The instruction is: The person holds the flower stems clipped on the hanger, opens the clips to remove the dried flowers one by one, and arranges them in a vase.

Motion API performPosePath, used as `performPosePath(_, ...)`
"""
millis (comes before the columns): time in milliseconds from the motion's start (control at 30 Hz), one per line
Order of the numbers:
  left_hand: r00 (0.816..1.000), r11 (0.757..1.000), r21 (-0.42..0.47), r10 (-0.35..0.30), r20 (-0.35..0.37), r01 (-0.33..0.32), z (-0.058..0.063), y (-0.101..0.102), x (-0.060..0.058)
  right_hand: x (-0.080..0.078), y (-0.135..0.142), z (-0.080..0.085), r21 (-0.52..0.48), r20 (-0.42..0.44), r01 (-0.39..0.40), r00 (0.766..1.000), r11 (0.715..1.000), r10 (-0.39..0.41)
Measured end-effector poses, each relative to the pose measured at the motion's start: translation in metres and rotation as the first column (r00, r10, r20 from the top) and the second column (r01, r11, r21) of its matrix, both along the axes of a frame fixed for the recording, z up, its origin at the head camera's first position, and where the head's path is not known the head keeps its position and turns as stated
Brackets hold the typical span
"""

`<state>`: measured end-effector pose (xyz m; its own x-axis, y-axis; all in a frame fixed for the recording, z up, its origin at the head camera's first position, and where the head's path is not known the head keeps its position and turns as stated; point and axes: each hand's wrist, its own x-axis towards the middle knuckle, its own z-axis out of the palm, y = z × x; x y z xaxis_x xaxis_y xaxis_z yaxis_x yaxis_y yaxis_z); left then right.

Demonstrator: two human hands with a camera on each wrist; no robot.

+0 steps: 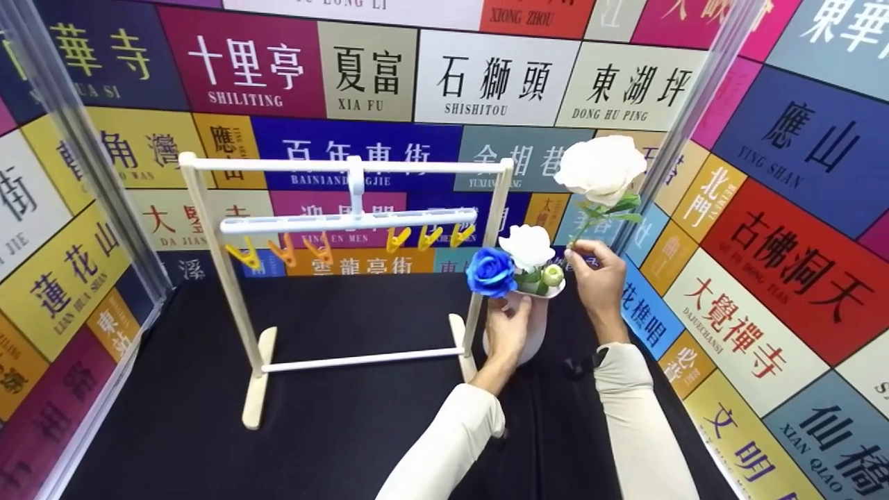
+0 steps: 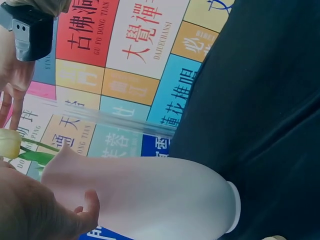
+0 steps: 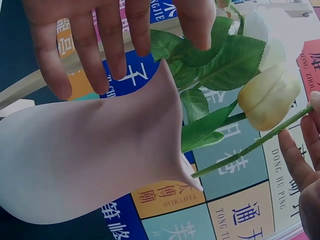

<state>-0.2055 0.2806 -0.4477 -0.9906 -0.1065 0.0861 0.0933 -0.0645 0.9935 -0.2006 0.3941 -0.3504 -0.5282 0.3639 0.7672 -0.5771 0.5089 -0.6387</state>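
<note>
A pale pinkish-white vase stands to the right of the wooden rack and holds a blue rose, a white rose and a pale yellow-green bud. My left hand holds the vase near its neck, with the thumb on the near side. My right hand pinches the green stem of another, large white rose. This bloom is above and right of the vase. In the right wrist view, the stem's lower end is at the vase's flared rim. Whether it has entered the mouth I cannot tell.
Left of the vase stands a wooden rack, with a pale blue hanger on its top bar. Yellow and orange clips hang from the hanger. Black cloth covers the table, and lettered panels enclose the back and sides.
</note>
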Motion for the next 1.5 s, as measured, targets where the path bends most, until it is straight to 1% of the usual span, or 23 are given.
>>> performPosePath(100, 1.000, 1.000, 0.014, 0.013, 0.005, -0.013, -0.003, 0.003, -0.002, -0.001, -0.001, -0.002, 0.008, 0.015, 0.005, 1.000, 1.000, -0.005)
performPosePath(167, 1.000, 1.000, 0.003, 0.024, 0.009, -0.024, -0.005, 0.005, -0.003, -0.001, -0.001, -0.004, 0.006, 0.016, 0.000, 1.000, 1.000, 0.000)
performPosePath(300, 0.999, 0.999, -0.019, 0.034, 0.014, -0.034, -0.008, 0.009, -0.004, -0.002, 0.001, -0.009, 0.002, -0.009, -0.014, 1.000, 1.000, 0.014)
performPosePath(467, 0.999, 0.999, -0.015, 0.035, 0.025, -0.034, -0.002, 0.015, -0.008, -0.004, 0.007, -0.007, -0.002, -0.040, -0.016, 0.999, 1.000, 0.016)
performPosePath(567, 0.999, 0.998, -0.032, 0.046, 0.028, -0.045, 0.002, 0.016, -0.010, -0.004, 0.008, -0.006, -0.008, -0.027, 0.004, 1.000, 1.000, -0.004)
performPosePath(600, 0.998, 0.998, -0.040, 0.051, 0.029, -0.049, 0.002, 0.017, -0.010, -0.005, 0.009, -0.006, -0.013, -0.017, 0.014, 1.000, 1.000, -0.014)
performPosePath(667, 0.998, 0.997, -0.048, 0.058, 0.029, -0.057, 0.002, 0.017, -0.011, -0.008, 0.013, -0.011, -0.020, 0.011, 0.034, 0.999, 0.999, -0.033)
performPosePath(833, 0.996, 0.995, -0.056, 0.079, 0.028, -0.077, 0.002, 0.020, -0.014, -0.021, 0.028, -0.034, -0.018, 0.093, 0.084, 0.992, 0.996, -0.082)
performPosePath(1033, 0.992, 0.990, -0.057, 0.128, -0.020, -0.129, 0.002, 0.026, -0.016, -0.028, 0.035, -0.050, -0.002, 0.170, 0.088, 0.982, 0.996, -0.086)
performPosePath(1133, 0.990, 0.989, -0.058, 0.138, -0.037, -0.140, 0.002, 0.027, -0.017, -0.029, 0.036, -0.055, 0.028, 0.209, 0.106, 0.972, 0.994, -0.110)
performPosePath(1200, 0.989, 0.987, -0.072, 0.140, -0.040, -0.142, 0.002, 0.028, -0.017, -0.030, 0.037, -0.058, 0.071, 0.231, 0.135, 0.962, 0.988, -0.148)
performPosePath(1333, 0.990, 0.986, -0.092, 0.134, -0.036, -0.137, 0.002, 0.028, -0.018, -0.030, 0.039, -0.064, 0.143, 0.266, 0.165, 0.943, 0.976, -0.198)
performPosePath(1400, 0.990, 0.986, -0.091, 0.133, -0.033, -0.136, 0.002, 0.028, -0.018, -0.030, 0.040, -0.068, 0.168, 0.290, 0.166, 0.934, 0.972, -0.209)
performPosePath(1500, 0.991, 0.987, -0.083, 0.133, -0.025, -0.135, 0.002, 0.028, -0.019, -0.030, 0.041, -0.073, 0.189, 0.335, 0.143, 0.921, 0.971, -0.201)
